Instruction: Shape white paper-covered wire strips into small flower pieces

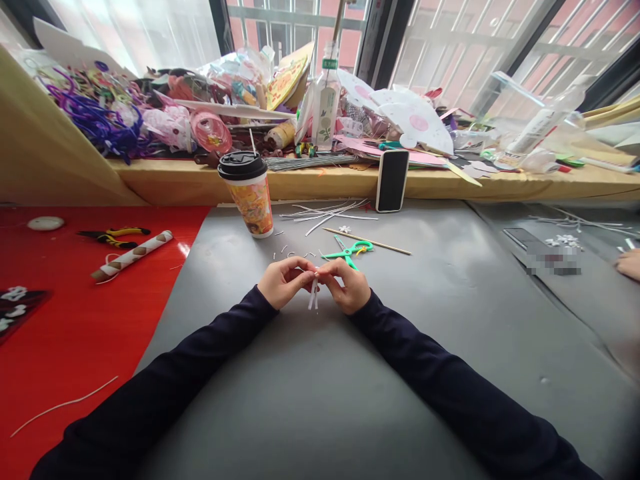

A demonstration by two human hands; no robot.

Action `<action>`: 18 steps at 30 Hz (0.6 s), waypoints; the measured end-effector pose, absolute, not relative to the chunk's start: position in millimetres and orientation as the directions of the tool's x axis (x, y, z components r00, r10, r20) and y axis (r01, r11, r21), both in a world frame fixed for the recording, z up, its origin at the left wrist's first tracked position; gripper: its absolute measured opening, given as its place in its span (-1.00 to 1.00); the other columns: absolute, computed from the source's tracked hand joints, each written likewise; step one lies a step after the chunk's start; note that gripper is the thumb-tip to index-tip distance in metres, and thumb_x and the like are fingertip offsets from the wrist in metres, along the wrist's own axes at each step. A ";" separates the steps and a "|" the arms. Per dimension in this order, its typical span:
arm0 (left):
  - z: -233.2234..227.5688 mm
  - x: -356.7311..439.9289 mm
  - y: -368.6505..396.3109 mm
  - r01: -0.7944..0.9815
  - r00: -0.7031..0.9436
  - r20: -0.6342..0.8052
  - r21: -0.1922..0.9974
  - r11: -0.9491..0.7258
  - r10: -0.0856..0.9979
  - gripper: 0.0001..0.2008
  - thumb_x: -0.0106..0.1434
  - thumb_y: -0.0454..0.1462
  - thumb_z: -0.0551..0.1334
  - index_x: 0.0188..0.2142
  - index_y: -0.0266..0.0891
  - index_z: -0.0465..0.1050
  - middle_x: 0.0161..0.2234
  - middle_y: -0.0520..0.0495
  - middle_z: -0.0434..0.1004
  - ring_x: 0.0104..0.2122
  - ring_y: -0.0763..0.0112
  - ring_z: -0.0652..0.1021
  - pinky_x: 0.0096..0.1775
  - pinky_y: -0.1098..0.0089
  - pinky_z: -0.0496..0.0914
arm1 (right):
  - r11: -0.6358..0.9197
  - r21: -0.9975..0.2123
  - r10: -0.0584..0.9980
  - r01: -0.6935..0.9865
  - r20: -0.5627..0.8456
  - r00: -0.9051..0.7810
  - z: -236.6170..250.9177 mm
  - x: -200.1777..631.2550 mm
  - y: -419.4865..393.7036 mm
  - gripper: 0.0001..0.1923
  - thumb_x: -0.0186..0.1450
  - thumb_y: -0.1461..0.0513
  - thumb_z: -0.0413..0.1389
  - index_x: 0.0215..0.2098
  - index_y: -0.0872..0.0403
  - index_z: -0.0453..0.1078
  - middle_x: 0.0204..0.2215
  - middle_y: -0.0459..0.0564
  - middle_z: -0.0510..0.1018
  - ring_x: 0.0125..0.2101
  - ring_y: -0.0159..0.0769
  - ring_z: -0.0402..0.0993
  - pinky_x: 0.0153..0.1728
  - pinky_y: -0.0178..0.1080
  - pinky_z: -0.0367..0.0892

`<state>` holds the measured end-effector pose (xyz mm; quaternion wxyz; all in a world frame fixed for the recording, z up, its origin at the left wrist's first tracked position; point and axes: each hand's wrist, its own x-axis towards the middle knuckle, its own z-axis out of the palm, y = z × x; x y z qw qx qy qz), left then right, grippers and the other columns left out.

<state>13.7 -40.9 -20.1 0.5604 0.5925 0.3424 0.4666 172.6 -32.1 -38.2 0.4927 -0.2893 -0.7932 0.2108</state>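
Pretty bright shot, all daylight pouring in through the windows [450,47] at the back, which are blown out nearly white. The gray surface [450,320] is evenly lit with only soft, faint shadows, and the red sheet [75,333] has a glossy glare patch. Strong wide-angle bending at the edges, corners go soft, and one small spot on the right is pixelated.

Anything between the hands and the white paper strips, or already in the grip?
Nothing in the way. Left hand and right hand both pinch the white paper strips directly; green scissors lie just behind, apart.
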 end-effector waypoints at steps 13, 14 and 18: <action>-19.1 13.2 -41.0 -0.213 0.296 0.203 0.967 -0.143 0.933 -0.79 0.10 -0.20 0.14 -0.38 -0.34 0.21 -0.47 -0.02 0.37 -0.46 0.46 0.49 -0.32 0.32 0.44 | 0.755 -0.630 0.649 0.183 0.676 -0.349 -28.5 170.9 -36.8 -0.91 0.16 0.35 -0.01 -0.36 0.07 0.19 -0.35 0.00 0.42 -0.32 -0.39 0.38 -0.29 -0.27 0.33; -18.2 13.0 -41.3 -0.220 0.297 0.196 0.966 -0.132 0.934 -0.79 0.10 -0.20 0.15 -0.38 -0.34 0.22 -0.45 -0.02 0.37 -0.45 0.46 0.49 -0.31 0.30 0.43 | 0.748 -0.638 0.655 0.181 0.668 -0.354 -28.0 171.2 -36.8 -0.91 0.16 0.35 -0.02 -0.36 0.08 0.19 -0.34 0.00 0.41 -0.31 -0.38 0.38 -0.28 -0.27 0.32; -15.2 12.9 -43.6 -0.250 0.282 0.146 0.965 -0.074 0.948 -0.79 0.06 -0.21 0.18 -0.40 -0.33 0.23 -0.39 -0.01 0.36 -0.40 0.47 0.48 -0.25 0.30 0.42 | 0.745 -0.636 0.658 0.199 0.653 -0.376 -25.4 171.7 -37.4 -0.94 0.15 0.33 -0.01 -0.37 0.08 0.21 -0.34 0.01 0.41 -0.28 -0.37 0.36 -0.24 -0.26 0.31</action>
